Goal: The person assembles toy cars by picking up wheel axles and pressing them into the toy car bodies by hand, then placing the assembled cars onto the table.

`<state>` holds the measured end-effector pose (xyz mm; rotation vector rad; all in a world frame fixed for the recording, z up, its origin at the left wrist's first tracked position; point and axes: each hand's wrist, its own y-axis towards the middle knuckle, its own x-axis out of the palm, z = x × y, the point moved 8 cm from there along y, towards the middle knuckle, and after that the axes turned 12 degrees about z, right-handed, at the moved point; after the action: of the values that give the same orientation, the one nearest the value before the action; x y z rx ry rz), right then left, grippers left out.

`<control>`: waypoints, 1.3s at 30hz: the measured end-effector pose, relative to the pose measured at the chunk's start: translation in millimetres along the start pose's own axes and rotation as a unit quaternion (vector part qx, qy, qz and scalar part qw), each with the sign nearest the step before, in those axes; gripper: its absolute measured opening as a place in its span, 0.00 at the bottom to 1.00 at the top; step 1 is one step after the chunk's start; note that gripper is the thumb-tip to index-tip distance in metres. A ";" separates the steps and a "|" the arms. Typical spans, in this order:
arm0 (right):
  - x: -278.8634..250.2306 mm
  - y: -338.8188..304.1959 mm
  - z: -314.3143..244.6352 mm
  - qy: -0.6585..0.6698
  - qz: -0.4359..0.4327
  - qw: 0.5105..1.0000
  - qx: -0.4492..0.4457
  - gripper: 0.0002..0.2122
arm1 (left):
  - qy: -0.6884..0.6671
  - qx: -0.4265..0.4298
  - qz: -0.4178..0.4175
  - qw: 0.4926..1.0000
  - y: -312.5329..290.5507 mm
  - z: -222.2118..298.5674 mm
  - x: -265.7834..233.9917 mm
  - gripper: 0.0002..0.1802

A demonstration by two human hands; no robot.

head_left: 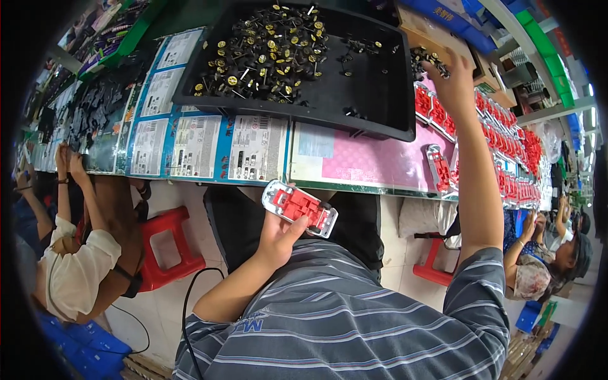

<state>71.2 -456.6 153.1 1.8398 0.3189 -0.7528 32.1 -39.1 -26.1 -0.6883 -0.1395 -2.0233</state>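
My left hand (278, 240) grips a toy car (299, 209) over my lap, just off the table's front edge. The car lies underside up, with a white shell and a red inner base; black wheels sit at its right end. Over at the far right of the table, my right hand (453, 82) is stretched out, fingers apart, above a small heap of black wheel axles (420, 61). The fingertips partly overlap this heap, so whether they touch it is unclear. Below that hand, another red-and-white toy car (438, 166) lies near the table edge.
A large black tray (354, 123) holds a pile of black-and-yellow wheel axles (269, 54). Rows of red-and-white car bodies (506, 145) line the right side. Printed sheets (183, 145) cover the left tabletop. A co-worker (82, 253) sits left near a red stool (168, 244); others sit at right.
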 end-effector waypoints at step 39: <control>-59.8 -216.9 -209.1 0.350 -0.304 0.883 0.075 0.30 | -0.005 0.044 0.006 0.999 6.9 22.4 2.3 0.41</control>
<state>-20.5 -173.3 77.9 2.1326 1.3910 -0.4896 46.3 -36.3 -7.5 -0.6426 -0.2273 -1.9897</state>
